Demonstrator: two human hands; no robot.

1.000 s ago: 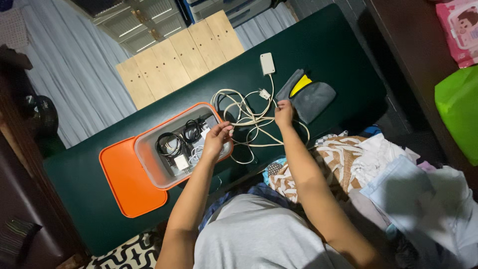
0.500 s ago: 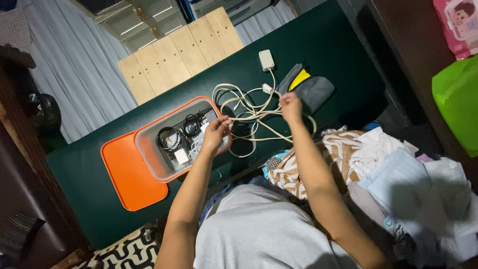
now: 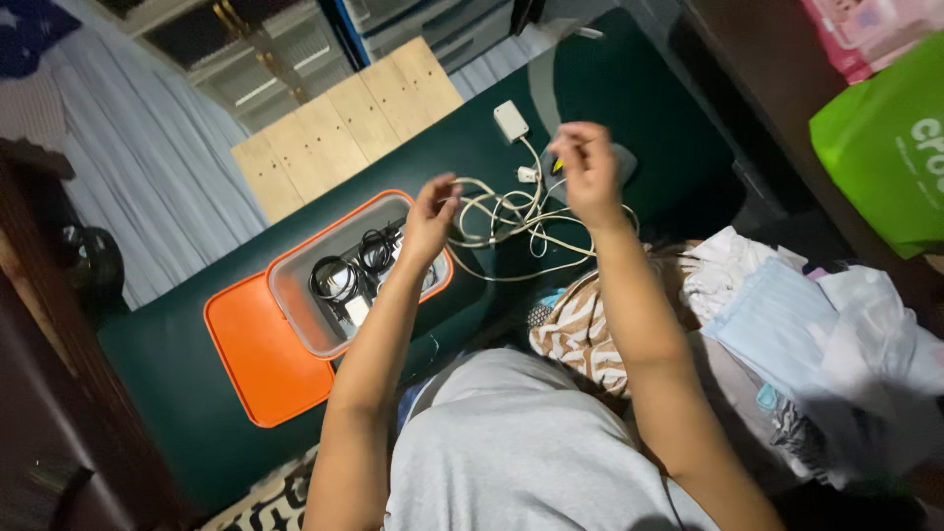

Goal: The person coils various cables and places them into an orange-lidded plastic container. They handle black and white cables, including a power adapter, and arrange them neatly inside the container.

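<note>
both hands lift a tangled white charging cable (image 3: 511, 221) above the dark green surface (image 3: 629, 108). left hand (image 3: 430, 211) fingers pinch one loop; right hand (image 3: 582, 167) fingers pinch another. the clear orange-rimmed plastic box (image 3: 295, 285) sits below the left fingers. separating loops slowly seems wisest.

A tangled white charging cable (image 3: 511, 221) hangs in loose loops above the dark green desk (image 3: 197, 344), lifted at two points by the hands. Its white plug block (image 3: 510, 120) lies flat on the desk beyond the tangle; a small white connector (image 3: 527, 175), possibly an adapter, sits nearby.
</note>
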